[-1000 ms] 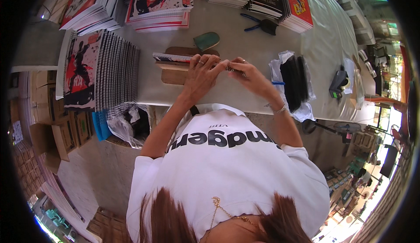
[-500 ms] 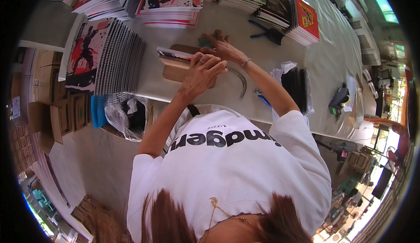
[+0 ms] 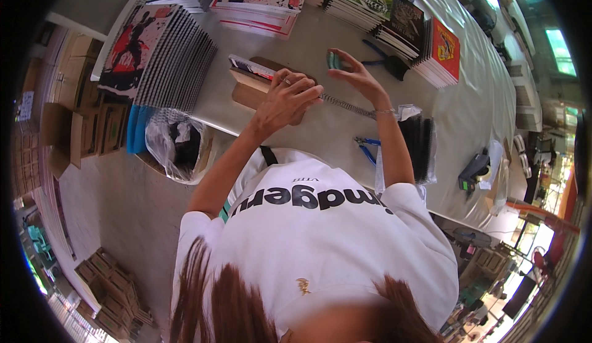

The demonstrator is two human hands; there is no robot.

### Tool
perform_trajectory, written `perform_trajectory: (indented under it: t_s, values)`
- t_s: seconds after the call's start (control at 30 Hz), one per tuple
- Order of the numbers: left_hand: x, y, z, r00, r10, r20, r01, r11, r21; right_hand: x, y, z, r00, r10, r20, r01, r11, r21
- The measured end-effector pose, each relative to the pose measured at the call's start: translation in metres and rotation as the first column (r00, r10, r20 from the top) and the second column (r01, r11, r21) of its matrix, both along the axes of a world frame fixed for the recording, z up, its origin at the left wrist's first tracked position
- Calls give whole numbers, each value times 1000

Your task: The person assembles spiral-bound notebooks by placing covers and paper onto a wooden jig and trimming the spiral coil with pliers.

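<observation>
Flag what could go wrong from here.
1. The coil's loose end reaches the bracelet at the right hand, which holds the green pad; it might snag. Contact is unclear.
2. The left hand alone steadies the book on the wooden stand; if it eases, the book could shift.
3. Blue pliers lie beside the right forearm, near the table's edge; a bump could knock them off.

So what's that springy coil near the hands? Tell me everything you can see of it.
The coil is a thin, dark grey spiral that looks like wire, with many small, close loops. It stretches in a slight curve over the table, from the left hand to the right wrist. Both ends are hidden, and whether it touches the wrist is unclear.
</observation>
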State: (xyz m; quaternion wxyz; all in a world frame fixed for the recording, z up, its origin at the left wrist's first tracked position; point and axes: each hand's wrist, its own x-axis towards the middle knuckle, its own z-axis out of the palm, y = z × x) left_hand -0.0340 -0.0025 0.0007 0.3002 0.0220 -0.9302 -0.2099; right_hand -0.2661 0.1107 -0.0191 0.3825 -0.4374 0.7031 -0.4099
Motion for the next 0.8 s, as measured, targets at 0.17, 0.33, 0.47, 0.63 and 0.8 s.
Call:
perform_trajectory:
  t_s: [0.17,0.33,0.47,0.63,0.8]
  values:
    - [-7,-3,-1,1000,-7,26,7,1000,-9,10,16,25,555,237,798,-121,971,-204]
    - [-1,-4,2,997,-12,72,18,996,-91,11,12,19,637,246,731,-195,968,-155]
    - [1,-5,3,994,-20,110,23,999,-28,11,11,18,623,280,730,-224,958,-177]
    - [6,-11,3,985,-68,161,77,996,-47,12,15,24,629,280,725,-207,960,-190]
    - [7,7,14,991,122,51,-116,988,-101,7,22,18,710,252,658,-203,967,-152]
